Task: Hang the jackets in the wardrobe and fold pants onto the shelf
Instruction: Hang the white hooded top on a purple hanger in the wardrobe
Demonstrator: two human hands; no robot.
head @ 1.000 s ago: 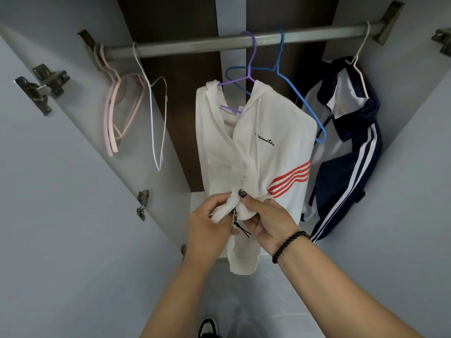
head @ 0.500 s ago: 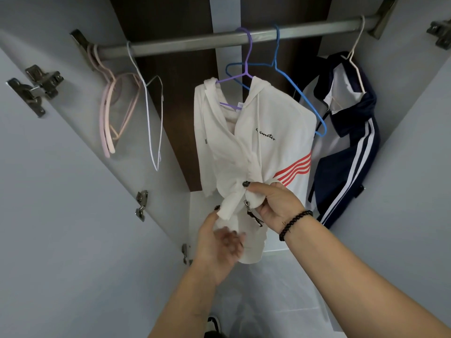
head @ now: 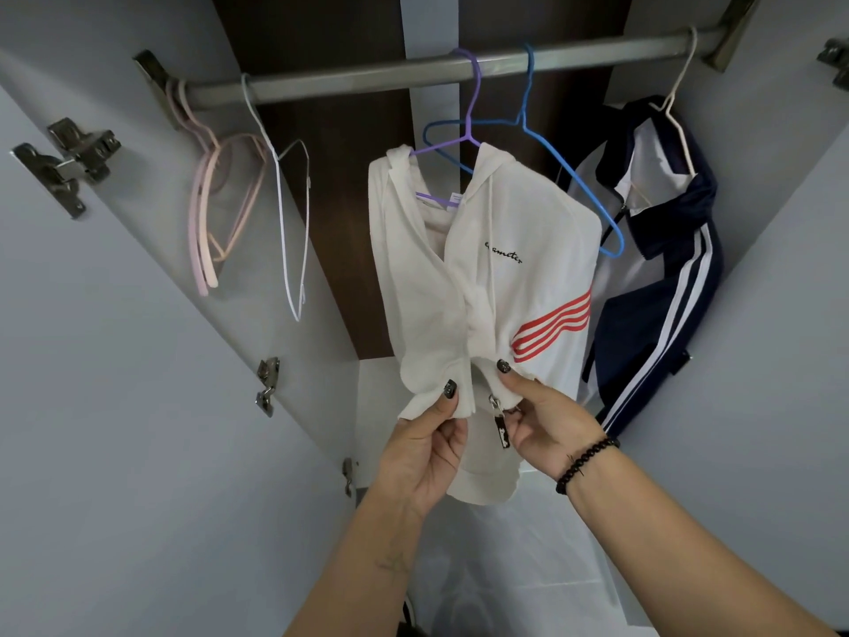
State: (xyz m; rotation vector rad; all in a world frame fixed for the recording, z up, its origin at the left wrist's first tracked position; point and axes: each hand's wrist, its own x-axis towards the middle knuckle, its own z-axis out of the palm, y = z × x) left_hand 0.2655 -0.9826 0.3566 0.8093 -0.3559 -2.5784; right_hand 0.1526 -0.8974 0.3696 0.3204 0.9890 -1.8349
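A white jacket [head: 514, 268] with red stripes hangs on a purple hanger [head: 464, 126] from the metal rail [head: 367, 75] inside the wardrobe. My left hand [head: 427, 448] pinches the left front hem of the white jacket. My right hand [head: 542, 420] pinches the right front hem, just above the dangling zipper pull [head: 500, 429]. The two hem edges are held close together. A navy jacket [head: 661, 287] with white stripes hangs on a white hanger at the right end of the rail.
An empty blue hanger [head: 565, 177] hangs between the two jackets. Pink hangers [head: 206, 213] and a white hanger [head: 289, 213] hang empty at the rail's left end. Open wardrobe doors with metal hinges [head: 69, 158] flank both sides. A pale shelf [head: 528, 544] lies below.
My left hand let go and dropped lower, then came back up and pinched the left hem. My right hand stayed on the right hem with the zipper pull.
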